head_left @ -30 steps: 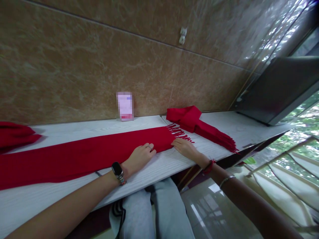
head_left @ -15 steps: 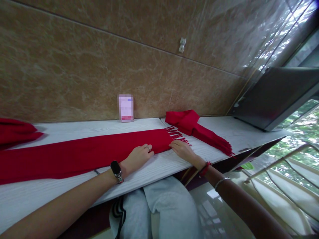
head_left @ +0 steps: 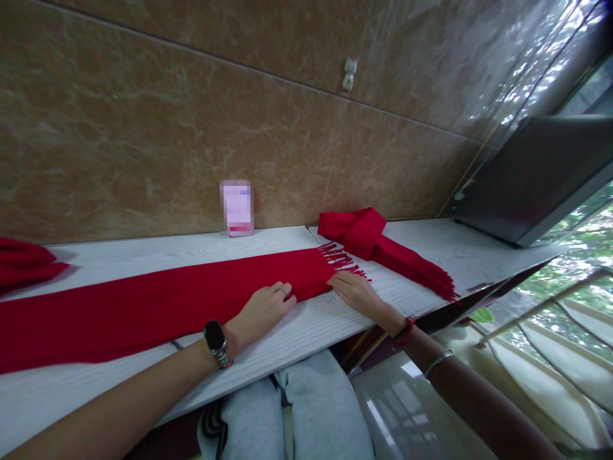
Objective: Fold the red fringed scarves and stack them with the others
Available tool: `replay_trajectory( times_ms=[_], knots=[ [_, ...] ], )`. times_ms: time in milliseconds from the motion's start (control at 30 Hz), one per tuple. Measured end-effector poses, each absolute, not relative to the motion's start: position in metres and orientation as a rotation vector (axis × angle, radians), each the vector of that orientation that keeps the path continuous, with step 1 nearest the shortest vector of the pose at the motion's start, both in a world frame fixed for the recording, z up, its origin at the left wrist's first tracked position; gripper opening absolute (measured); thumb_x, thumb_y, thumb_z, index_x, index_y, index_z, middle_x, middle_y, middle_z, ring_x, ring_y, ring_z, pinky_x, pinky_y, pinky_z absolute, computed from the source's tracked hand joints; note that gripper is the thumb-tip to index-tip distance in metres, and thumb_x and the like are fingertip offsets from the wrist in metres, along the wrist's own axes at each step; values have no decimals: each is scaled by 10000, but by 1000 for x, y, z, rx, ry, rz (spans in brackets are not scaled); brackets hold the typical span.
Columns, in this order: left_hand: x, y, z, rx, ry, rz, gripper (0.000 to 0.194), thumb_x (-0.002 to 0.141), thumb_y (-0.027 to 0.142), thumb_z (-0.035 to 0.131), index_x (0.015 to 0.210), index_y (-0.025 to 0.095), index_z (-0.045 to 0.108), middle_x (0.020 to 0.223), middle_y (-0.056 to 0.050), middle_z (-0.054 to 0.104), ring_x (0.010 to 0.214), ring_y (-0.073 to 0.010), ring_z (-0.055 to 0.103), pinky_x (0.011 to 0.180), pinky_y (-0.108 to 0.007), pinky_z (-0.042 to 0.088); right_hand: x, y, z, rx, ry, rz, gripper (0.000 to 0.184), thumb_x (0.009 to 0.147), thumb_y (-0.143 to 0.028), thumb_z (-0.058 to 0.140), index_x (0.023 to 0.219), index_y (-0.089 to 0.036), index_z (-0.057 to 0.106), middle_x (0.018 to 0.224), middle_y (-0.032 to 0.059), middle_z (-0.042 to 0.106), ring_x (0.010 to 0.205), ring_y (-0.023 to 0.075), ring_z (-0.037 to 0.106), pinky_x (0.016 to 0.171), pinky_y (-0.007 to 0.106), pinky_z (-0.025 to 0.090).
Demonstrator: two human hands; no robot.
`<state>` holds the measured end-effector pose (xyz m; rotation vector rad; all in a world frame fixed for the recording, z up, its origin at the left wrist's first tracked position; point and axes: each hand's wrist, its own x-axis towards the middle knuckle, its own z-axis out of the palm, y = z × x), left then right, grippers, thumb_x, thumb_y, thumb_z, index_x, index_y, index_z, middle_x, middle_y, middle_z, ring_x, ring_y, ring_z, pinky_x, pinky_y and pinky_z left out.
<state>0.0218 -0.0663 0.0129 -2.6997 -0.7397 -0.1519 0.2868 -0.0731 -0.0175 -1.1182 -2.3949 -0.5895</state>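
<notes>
A long red scarf (head_left: 153, 297) lies flat along the white tabletop, its fringe spread at the right end. My left hand (head_left: 263, 312), with a ring and a watch, has its fingers curled onto the near edge. At the fringed corner, my right hand (head_left: 355, 292) pinches the scarf, thumb and fingers together. Just beyond the fringe rests a folded red scarf (head_left: 366, 235), its tasselled end pointing right toward the table's front edge.
Against the brown marbled wall leans a blurred-out pink-white phone-sized rectangle (head_left: 238, 209). A bunched red cloth (head_left: 29, 263) is at the far left of the white table (head_left: 143, 249). A dark grey panel-like box (head_left: 536, 179) stands at the right end, near a railing.
The view has shifted and tilted slightly. Both hands keep nearly the same places on the scarf, and the scarf itself shows no clear change.
</notes>
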Motion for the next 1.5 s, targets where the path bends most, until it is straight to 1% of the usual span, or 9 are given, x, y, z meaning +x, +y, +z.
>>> replay_trajectory(
  times_ms=[333, 467, 567, 667, 800, 933, 1133, 1300, 1500],
  knots=[
    [17, -59, 11, -2779, -690, -149, 282, 898, 106, 400, 1110, 185, 568, 1050, -96, 570, 993, -188, 544, 780, -285, 464, 296, -78, -8, -1146, -2496, -507, 219, 861, -140, 459, 879, -164, 677, 807, 74, 649, 748, 167, 592, 667, 284, 497],
    [19, -57, 9, -2845, -700, -205, 272, 907, 148, 403, 1108, 195, 580, 1100, -88, 569, 1027, -184, 528, 861, -310, 424, 294, -81, -7, -1134, -2482, -306, 225, 856, -155, 469, 969, -188, 661, 907, 76, 646, 831, 162, 594, 734, 294, 503],
    [18, -54, 7, -2977, -669, -266, 311, 935, 305, 360, 1185, 254, 539, 1259, -67, 497, 1171, -199, 433, 984, -372, 315, 294, -81, -7, -1105, -2477, -188, 212, 848, -175, 493, 978, -194, 660, 941, 75, 639, 869, 164, 588, 764, 299, 501],
    [16, -54, 8, -3106, -664, -172, 420, 931, 445, 290, 1315, 309, 393, 1417, -62, 331, 1303, -237, 259, 1038, -452, 195, 297, -79, -9, -1083, -2462, -177, 238, 854, -127, 456, 944, -178, 671, 894, 76, 643, 828, 159, 592, 726, 287, 508],
    [14, -54, 10, -3162, -734, -66, 460, 926, 481, 255, 1349, 318, 332, 1457, -55, 252, 1333, -252, 183, 1045, -466, 158, 303, -79, -12, -1057, -2446, -158, 248, 847, -101, 444, 909, -177, 672, 870, 70, 643, 808, 150, 593, 710, 276, 511],
    [15, -54, 8, -3148, -695, -190, 392, 940, 413, 278, 1295, 317, 414, 1411, -25, 351, 1303, -231, 264, 1041, -452, 191, 305, -81, -15, -1114, -2399, -223, 241, 848, -109, 441, 915, -176, 663, 856, 75, 641, 814, 167, 587, 720, 303, 508],
    [25, -58, 11, -2916, -752, -288, 253, 911, 268, 422, 1094, 188, 578, 1080, -79, 602, 980, -192, 557, 812, -310, 446, 294, -82, -9, -1113, -2382, -301, 212, 841, -159, 482, 950, -186, 663, 871, 81, 615, 817, 174, 570, 722, 312, 500],
    [37, -60, 20, -2851, -707, -135, 226, 885, 89, 412, 1036, 153, 568, 993, -99, 605, 902, -187, 584, 707, -281, 489, 283, -75, -8, -1019, -2468, -293, 222, 863, -179, 465, 991, -191, 645, 881, 78, 622, 832, 170, 569, 736, 304, 495],
    [48, -58, 15, -2814, -804, -174, 172, 866, 102, 457, 965, 155, 587, 964, -90, 590, 899, -204, 578, 683, -294, 506, 279, -71, -15, -1019, -2409, -323, 207, 865, -161, 452, 885, -177, 658, 798, 68, 627, 743, 161, 563, 666, 281, 488]
  ],
)
